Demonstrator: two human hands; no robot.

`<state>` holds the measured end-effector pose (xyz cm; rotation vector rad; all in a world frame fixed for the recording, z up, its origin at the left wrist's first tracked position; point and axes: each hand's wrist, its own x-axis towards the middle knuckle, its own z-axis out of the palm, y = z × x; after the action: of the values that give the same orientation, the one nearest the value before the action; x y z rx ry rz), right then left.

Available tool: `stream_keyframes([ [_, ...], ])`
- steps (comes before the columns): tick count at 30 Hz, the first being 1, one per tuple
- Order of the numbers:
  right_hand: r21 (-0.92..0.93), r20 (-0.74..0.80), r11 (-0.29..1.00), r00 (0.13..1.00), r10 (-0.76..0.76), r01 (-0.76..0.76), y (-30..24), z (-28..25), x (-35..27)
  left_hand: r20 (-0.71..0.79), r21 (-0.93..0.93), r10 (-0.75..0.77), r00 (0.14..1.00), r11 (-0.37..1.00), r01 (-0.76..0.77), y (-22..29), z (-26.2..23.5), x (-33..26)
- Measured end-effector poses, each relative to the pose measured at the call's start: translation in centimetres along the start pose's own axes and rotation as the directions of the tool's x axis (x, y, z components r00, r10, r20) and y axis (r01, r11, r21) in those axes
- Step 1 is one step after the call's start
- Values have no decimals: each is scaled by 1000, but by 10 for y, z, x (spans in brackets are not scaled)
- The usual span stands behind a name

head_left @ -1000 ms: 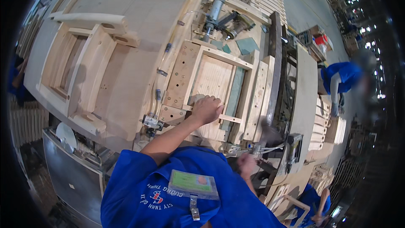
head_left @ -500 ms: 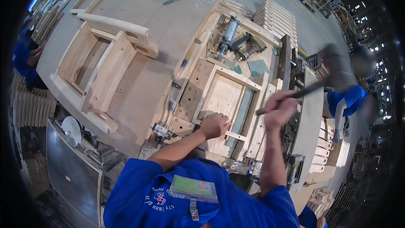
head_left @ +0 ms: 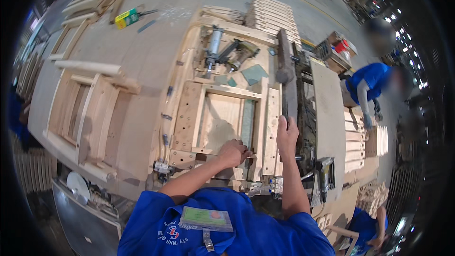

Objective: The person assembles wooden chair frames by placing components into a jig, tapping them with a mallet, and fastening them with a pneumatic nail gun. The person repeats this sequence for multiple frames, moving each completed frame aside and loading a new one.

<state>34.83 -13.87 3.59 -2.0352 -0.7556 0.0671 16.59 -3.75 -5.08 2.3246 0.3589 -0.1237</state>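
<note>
My right hand (head_left: pixel 287 137) is closed around the handle of a hammer, whose dark rounded head (head_left: pixel 285 75) is over a dark rail to the right of the work. My left hand (head_left: pixel 232 153) is at the near end of a rectangular wooden frame (head_left: pixel 232 91), its fingers curled together near the frame's near right corner. Whatever is between those fingertips is too small to make out. The frame lies in a wooden jig with a drilled block (head_left: pixel 188 109) along its left side. A pale wooden panel (head_left: pixel 219 114) shows inside the frame.
An assembled wooden piece (head_left: pixel 90 118) stands to the left on the table. Beyond the frame lie a pneumatic cylinder (head_left: pixel 214 47) and green scraps (head_left: pixel 255 73). A nail gun (head_left: pixel 325 175) rests at the right. Wooden slats (head_left: pixel 272 16) are stacked at the back; a co-worker (head_left: pixel 372 85) bends at right.
My right hand has come down and left from its raised, blurred swing, with the hammer. My left hand has shifted toward the frame's near right corner. The view has turned.
</note>
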Motion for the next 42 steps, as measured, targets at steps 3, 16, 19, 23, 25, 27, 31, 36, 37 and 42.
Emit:
stream_keyframes([
  [3,-320,-60,938,991,121,-134,35,-18,-11,-33,12,24,999,1000,-24,20,17,11],
  [16,-583,17,806,990,142,-105,71,-30,-37,67,79,-172,983,983,166,31,12,20],
  [19,-546,-2,835,997,82,-70,73,-73,-46,74,92,-178,981,981,171,29,7,20],
  [23,-570,-220,807,975,31,-154,92,-166,-69,141,97,-181,973,981,169,30,4,22],
  [25,-611,-296,729,943,153,-310,101,-206,-86,72,99,-200,977,976,193,27,8,16],
  [27,-690,-265,608,919,291,-392,108,-233,-107,15,103,-207,978,973,205,22,10,11],
  [31,-801,-136,540,957,255,-257,131,-243,-122,-91,81,-149,985,984,156,19,11,0],
  [36,-761,-59,616,968,243,-201,141,-239,-97,-393,-65,85,915,991,-120,35,11,-23],
  [37,-773,-10,628,992,127,-88,138,-250,-100,-424,-99,113,898,980,-171,40,12,-27],
  [42,-572,-67,775,957,282,-268,93,-260,-100,-387,-299,58,920,936,-185,38,10,-62],
])
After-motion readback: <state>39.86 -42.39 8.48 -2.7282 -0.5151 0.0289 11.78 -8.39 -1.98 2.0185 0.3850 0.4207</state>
